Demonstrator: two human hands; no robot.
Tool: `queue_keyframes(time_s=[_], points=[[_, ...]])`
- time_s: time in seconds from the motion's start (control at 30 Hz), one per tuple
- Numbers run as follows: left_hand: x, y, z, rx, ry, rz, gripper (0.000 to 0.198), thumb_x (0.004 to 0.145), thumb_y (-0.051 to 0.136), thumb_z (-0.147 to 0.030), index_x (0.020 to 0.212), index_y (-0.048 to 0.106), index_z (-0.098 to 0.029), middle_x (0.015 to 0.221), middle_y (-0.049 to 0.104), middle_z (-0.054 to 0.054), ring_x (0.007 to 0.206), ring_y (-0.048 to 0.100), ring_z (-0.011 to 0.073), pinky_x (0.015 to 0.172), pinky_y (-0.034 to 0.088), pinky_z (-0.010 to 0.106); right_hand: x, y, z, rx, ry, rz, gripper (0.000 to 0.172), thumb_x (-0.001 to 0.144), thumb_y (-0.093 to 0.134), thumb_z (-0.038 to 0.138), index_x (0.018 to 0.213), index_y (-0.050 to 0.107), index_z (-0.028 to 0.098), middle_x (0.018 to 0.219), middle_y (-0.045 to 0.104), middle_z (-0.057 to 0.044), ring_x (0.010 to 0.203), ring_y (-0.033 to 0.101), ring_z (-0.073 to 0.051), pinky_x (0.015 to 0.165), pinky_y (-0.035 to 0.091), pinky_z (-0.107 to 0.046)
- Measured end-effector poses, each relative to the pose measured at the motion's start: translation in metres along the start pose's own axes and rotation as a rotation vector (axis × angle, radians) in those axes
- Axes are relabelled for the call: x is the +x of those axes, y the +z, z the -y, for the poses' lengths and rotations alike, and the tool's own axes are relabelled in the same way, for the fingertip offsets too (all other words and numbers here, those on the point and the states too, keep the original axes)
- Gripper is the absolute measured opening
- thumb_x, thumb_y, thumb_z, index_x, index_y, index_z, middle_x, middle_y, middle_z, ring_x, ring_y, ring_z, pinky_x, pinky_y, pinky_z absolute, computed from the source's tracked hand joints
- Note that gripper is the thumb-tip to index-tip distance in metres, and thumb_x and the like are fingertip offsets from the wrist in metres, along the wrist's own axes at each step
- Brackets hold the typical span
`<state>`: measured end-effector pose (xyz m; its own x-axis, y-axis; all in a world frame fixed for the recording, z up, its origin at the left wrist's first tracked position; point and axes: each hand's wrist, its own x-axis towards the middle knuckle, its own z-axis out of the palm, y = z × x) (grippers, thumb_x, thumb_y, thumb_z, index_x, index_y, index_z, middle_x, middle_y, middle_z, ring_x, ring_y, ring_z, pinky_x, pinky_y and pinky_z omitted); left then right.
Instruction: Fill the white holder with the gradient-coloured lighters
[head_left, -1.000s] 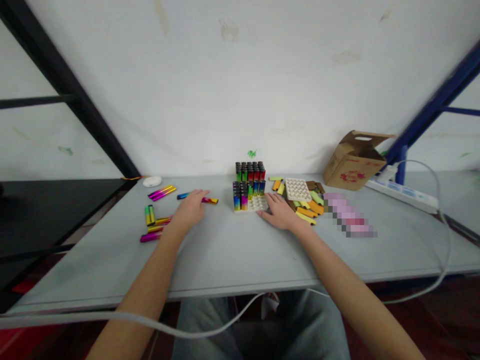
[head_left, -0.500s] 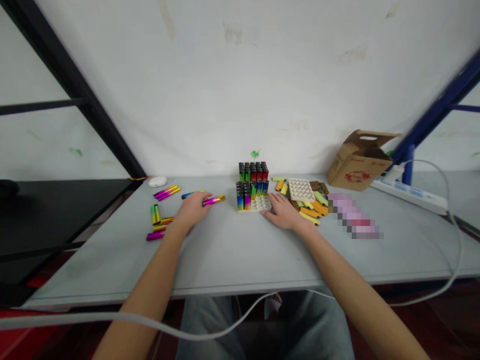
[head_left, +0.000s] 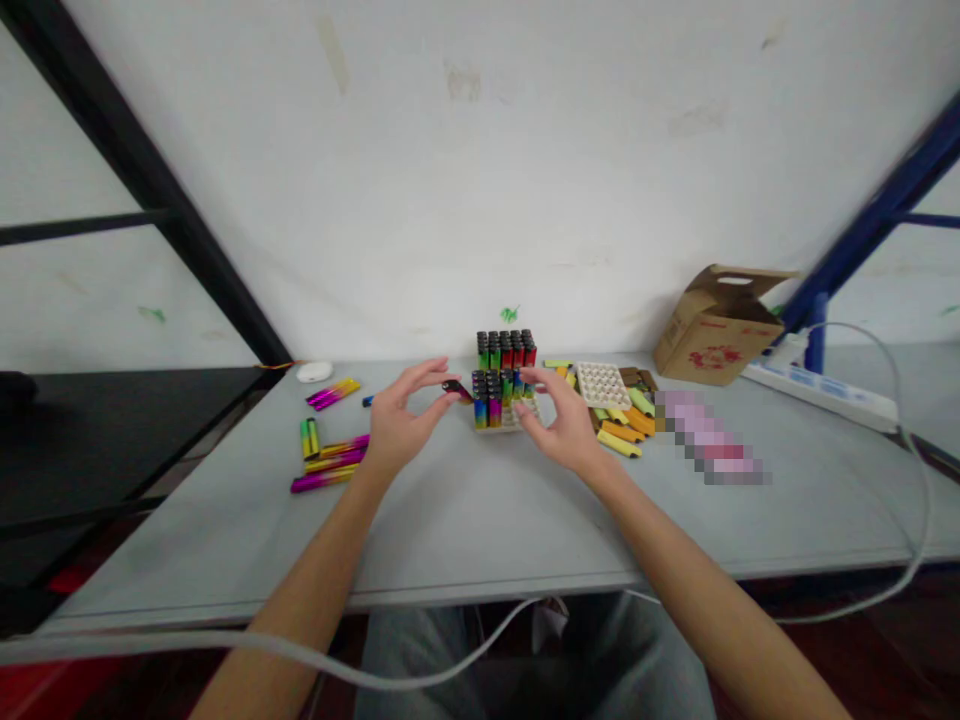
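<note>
My left hand [head_left: 405, 420] pinches a lighter [head_left: 459, 390] with a black top between thumb and fingers, tilted just left of a pale tray [head_left: 510, 425] with a grid of holes. Lighters [head_left: 488, 405] with black tops and shiny blue, purple and green bodies stand upright in the tray. My right hand [head_left: 562, 425] is at the tray's right side, thumb and fingers apart, partly covering the tray and some lighters. Whether its fingertips touch a lighter is hard to see. Behind stands another group of green and red lighters [head_left: 507, 350].
Shiny purple-gold lighters [head_left: 330, 465] lie loose on the left of the grey table [head_left: 480, 530]. On the right are yellow and orange pieces [head_left: 621, 440], a second holed tray [head_left: 602, 385], a cardboard box [head_left: 716, 345] and a power strip [head_left: 825, 390]. A white cable [head_left: 405, 683] crosses the front.
My left hand has moved right to the tray with the lighter, turning its black end toward the right hand. My right hand has risen from lying flat beside the tray, fingers now curved.
</note>
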<state>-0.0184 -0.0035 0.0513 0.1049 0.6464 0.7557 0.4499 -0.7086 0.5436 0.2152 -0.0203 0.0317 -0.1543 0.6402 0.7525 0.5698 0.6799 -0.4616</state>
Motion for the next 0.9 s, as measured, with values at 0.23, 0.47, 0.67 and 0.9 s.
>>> queue_keyframes(time_s=[0.23,0.47,0.67,0.9], points=[[-0.008,0.018,-0.025,-0.092,0.166,0.068,0.041,0.082,0.07,-0.029,0.122,0.062,-0.022,0.105,0.074,0.007,0.11,0.064,0.023,0.104,0.045,0.041,-0.002,0.021,0.015,0.182,-0.195,0.032,0.025,0.087,0.061,0.028,0.111,0.062,0.022,0.108,0.068,-0.01,0.109,0.06,-0.023,0.095,0.049,-0.041],[-0.011,0.018,-0.006,0.167,0.102,0.222,0.075,0.083,0.064,-0.045,0.145,0.033,-0.017,0.15,0.038,0.016,0.138,0.037,0.0286,0.114,0.031,0.047,0.001,0.015,0.001,0.378,0.264,-0.091,0.016,0.087,0.056,0.032,0.097,0.054,0.019,0.085,0.064,-0.004,0.074,0.06,-0.016,0.072,0.051,-0.031],[-0.026,0.029,0.034,0.454,-0.117,0.411,0.096,0.08,0.056,-0.065,0.148,0.021,-0.008,0.153,0.028,0.025,0.141,0.028,0.0352,0.115,0.027,0.051,0.012,0.002,-0.021,0.839,0.726,-0.147,0.014,0.075,0.056,0.03,0.081,0.046,0.022,0.069,0.061,0.003,0.061,0.059,-0.014,0.058,0.049,-0.028],[-0.034,0.037,0.047,0.535,-0.153,0.531,0.086,0.082,0.049,-0.065,0.142,0.032,-0.005,0.144,0.041,0.025,0.135,0.039,0.0354,0.111,0.033,0.049,0.014,-0.007,-0.024,1.046,0.871,-0.058,0.029,0.062,0.057,0.017,0.09,0.061,0.018,0.075,0.065,0.0,0.057,0.054,-0.011,0.047,0.042,-0.022]])
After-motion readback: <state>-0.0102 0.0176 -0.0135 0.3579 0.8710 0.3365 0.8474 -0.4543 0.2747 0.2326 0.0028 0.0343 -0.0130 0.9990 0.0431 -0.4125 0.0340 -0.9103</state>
